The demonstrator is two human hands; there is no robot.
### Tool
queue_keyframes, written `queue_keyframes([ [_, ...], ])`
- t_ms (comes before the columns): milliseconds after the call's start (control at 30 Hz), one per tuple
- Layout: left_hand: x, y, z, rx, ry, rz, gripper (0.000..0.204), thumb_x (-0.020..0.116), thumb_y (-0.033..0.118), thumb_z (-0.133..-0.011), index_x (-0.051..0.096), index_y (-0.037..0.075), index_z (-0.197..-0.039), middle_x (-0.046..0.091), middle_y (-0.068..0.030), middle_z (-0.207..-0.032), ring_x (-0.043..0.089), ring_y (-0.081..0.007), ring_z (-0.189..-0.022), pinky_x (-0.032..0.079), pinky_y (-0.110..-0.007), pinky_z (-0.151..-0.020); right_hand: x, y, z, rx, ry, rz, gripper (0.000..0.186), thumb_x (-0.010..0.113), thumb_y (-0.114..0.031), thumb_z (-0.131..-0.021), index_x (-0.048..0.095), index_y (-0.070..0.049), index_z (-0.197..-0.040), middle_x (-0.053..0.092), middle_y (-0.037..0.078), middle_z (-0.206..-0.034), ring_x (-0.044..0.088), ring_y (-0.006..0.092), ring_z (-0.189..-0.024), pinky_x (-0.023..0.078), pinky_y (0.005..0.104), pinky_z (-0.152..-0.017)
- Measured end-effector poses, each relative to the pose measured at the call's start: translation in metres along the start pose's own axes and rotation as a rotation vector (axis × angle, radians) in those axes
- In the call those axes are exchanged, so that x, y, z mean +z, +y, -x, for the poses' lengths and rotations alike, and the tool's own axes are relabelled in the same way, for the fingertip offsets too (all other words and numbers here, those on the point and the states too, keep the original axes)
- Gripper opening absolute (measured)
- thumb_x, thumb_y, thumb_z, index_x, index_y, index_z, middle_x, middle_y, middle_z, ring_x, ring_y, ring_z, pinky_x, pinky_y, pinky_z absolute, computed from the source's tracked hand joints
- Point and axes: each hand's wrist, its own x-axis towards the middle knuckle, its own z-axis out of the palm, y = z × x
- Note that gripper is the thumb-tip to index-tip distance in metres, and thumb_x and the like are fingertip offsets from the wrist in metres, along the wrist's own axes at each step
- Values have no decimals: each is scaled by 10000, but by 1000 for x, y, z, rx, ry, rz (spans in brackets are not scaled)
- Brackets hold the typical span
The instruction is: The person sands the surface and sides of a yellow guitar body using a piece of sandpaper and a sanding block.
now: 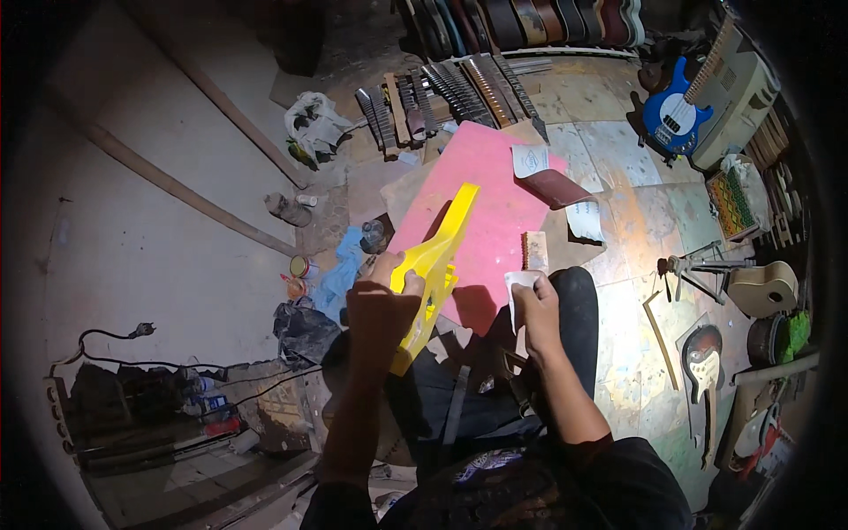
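Note:
My left hand (387, 299) grips a glossy yellow guitar body (452, 226), tilted up nearly edge-on above my lap, with cut-out hollows visible on its right side. My right hand (539, 311) pinches a small folded piece of sandpaper (521, 279), white side showing, to the right of the body and apart from it. Beneath lies a pink board (468, 163) on the floor. On its right edge rests a curled sandpaper sheet (558, 188), brown with a white printed back. A wooden brush-like block (535, 251) lies just beyond my right hand.
Rows of guitar necks (459, 93) lie at the back, before a line of standing guitar bodies (530, 22). A blue bass guitar (678, 110) leans at the far right. Left of the board are a blue cloth (340, 276), a tin (302, 267) and a black plastic bag (302, 331).

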Motion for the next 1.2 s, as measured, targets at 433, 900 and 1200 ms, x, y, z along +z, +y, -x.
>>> queue_keyframes([
  [433,-2,1,8,-84,-69,-32,297,719,132,-836,743,3,-1103,766,-245,-982,775,-378,-891,605,-420,-806,-13,-3,4,13,-39,35,202,609,-64,-977,615,-47,-1178,651,-6,-896,608,70,-746,502,243,-685],
  [900,-8,-30,4,-60,-125,299,375,597,165,-900,727,13,-1218,749,-276,-1030,748,-431,-943,613,-450,-853,-30,34,-13,374,-82,-193,149,625,-124,-990,557,-86,-1117,620,32,-929,592,114,-694,506,263,-578],
  [1200,-8,-58,-3,-32,-194,230,433,573,176,-966,657,-12,-1347,700,-295,-1258,681,-470,-1171,546,-455,-1034,-37,49,-17,432,-196,-422,226,597,-101,-972,558,-58,-1191,644,72,-1011,636,147,-806,564,274,-649],
])
